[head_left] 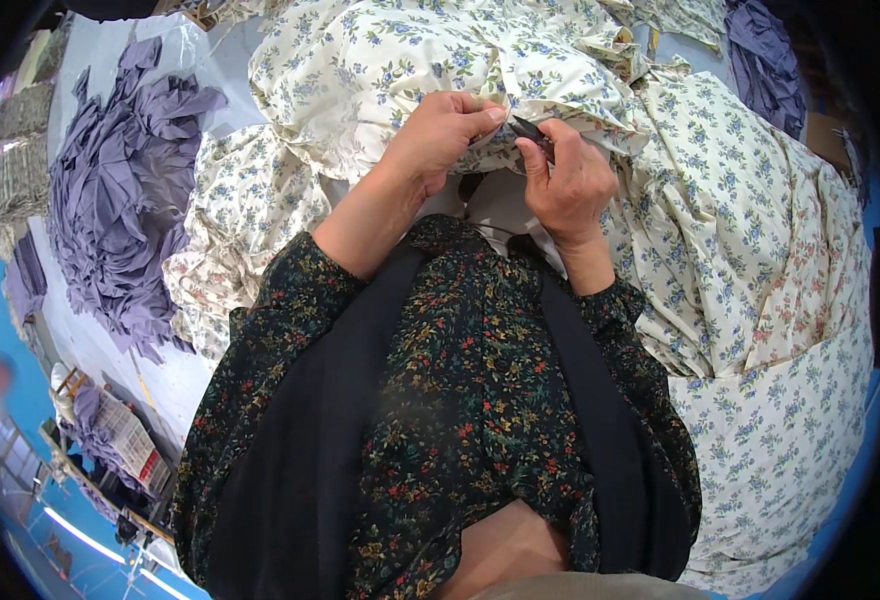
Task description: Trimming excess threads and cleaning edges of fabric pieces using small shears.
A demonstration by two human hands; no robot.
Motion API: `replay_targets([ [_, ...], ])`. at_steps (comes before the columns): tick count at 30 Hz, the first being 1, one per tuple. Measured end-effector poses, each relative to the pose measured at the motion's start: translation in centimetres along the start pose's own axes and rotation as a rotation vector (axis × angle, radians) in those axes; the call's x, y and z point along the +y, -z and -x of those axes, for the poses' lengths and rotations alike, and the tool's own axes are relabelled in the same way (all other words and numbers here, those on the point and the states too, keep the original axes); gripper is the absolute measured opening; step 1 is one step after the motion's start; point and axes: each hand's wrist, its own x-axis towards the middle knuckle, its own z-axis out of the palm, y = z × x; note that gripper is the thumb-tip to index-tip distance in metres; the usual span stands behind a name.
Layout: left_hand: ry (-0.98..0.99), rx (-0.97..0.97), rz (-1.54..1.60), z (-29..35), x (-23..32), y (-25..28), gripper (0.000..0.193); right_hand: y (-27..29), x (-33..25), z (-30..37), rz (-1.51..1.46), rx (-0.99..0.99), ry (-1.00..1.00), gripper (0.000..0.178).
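There are 2 bare hands (440, 137) and 1 dark tool (531, 132).

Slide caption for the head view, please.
Left hand pinches blue-flowered white fabric; right hand grips a small black pointed tool; purple cloth lies heaped at left.

Creased matt floral cloth (380, 70), rumpled purple cloth (115, 200), smooth dark tool (528, 130)

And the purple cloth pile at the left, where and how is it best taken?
Probably pinch the purple cloth pile by its upper right folds, with the left hand coming from the right: they spread loosely there, apart from the flowered cloth.
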Motion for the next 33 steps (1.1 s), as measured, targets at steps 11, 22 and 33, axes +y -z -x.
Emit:
replay_targets([
  [11, 0.006, -0.012, -0.005, 0.0, -0.1, -0.1, 0.022, 0.3, 0.6, 0.7, -0.193, -0.065, -0.141, 0.019],
  [22, -0.728, -0.451, -1.024, 7.3, 1.3, -2.9, 0.036, 4.9, 0.9, 1.4, -1.501, -0.471, -1.330, 0.023],
  [33, -0.122, -0.407, 0.309, -1.5, 0.1, -1.5, 0.036, 7.6, 0.6, 3.7, -1.238, -0.480, -1.001, 0.020],
])
